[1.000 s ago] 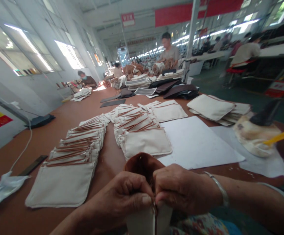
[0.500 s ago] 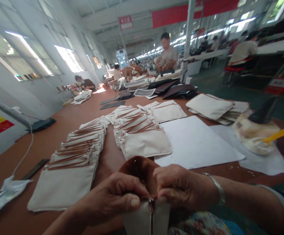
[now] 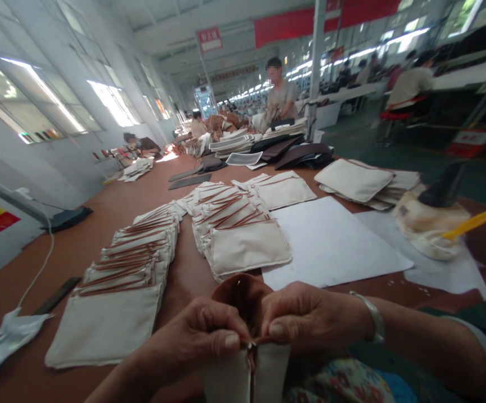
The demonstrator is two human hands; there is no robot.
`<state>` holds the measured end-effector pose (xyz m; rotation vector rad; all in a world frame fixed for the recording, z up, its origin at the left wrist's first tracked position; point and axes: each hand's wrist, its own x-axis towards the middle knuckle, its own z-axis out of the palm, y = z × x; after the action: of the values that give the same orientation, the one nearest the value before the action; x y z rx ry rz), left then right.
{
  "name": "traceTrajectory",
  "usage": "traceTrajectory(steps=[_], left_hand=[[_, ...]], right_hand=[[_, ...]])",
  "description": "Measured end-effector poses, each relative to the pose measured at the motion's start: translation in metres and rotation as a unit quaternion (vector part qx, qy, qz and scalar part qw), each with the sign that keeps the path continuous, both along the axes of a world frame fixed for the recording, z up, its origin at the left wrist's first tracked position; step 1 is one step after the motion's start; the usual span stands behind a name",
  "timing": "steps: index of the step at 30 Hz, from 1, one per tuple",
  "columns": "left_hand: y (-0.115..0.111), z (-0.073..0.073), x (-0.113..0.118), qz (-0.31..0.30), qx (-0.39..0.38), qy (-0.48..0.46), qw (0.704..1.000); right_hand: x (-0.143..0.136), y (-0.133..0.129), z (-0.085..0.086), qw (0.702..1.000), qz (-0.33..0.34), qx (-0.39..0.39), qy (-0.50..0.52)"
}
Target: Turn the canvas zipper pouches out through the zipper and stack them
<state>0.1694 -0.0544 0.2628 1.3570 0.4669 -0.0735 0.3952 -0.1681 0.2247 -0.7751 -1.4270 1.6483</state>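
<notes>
At the front edge of the table, I hold a cream and brown fabric pouch [image 3: 268, 366] upright between both hands. My left hand [image 3: 198, 338] pinches its top edge to the left of a dark centre seam, thumb in front. On the other side of that seam, my right hand [image 3: 305, 316] grips the same edge between thumb and bent fingers. Brown material of the pouch opens out behind my fingers. Its lower end runs out of view. Nearest beyond my hands is an overlapping row of cream pieces with brown edging [image 3: 249, 243].
Another row of cream pieces [image 3: 104, 324] lies at left. White paper [image 3: 330, 240] and a glue-smeared container with a yellow-handled tool [image 3: 473, 223] are at right. Cream stacks [image 3: 354, 182] and dark pieces [image 3: 303, 155] lie farther back. A co-worker [image 3: 282, 95] stands beyond.
My right thumb has shifted up onto the pouch's top edge, and the edges at the seam sit slightly lower and further left. The co-worker's hands and bundle have moved lower. The view has shifted slightly.
</notes>
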Motion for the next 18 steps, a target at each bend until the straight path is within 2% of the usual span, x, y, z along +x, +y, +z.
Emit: traceTrajectory(steps=[4,8,10,11,12,14,16,18], left_hand=[[0.001,0.001,0.000,-0.009,-0.010,0.031,0.999],[-0.009,-0.003,0.003,0.015,-0.020,0.062,0.998],[-0.015,-0.008,0.003,0.062,-0.048,0.057,0.995],[-0.017,-0.011,0.003,0.090,-0.061,0.054,0.993],[-0.019,-0.014,0.003,0.114,-0.070,0.054,0.990],[-0.020,-0.019,0.002,0.146,-0.077,0.059,0.985],[-0.020,-0.021,0.001,0.158,-0.080,0.066,0.982],[-0.020,-0.022,0.001,0.162,-0.086,0.064,0.981]], right_hand=[[-0.002,0.002,0.004,1.000,0.007,-0.002,0.006],[-0.002,0.001,0.006,0.996,-0.006,0.066,-0.067],[-0.002,-0.001,0.007,0.987,-0.053,0.113,-0.099],[-0.002,-0.004,0.008,0.975,-0.103,0.155,-0.119],[-0.003,-0.006,0.010,0.953,-0.165,0.212,-0.143],[-0.006,-0.013,0.013,0.876,-0.271,0.343,-0.204],[-0.010,-0.018,0.015,0.799,-0.298,0.447,-0.269],[-0.015,-0.021,0.015,0.750,-0.275,0.501,-0.332]])
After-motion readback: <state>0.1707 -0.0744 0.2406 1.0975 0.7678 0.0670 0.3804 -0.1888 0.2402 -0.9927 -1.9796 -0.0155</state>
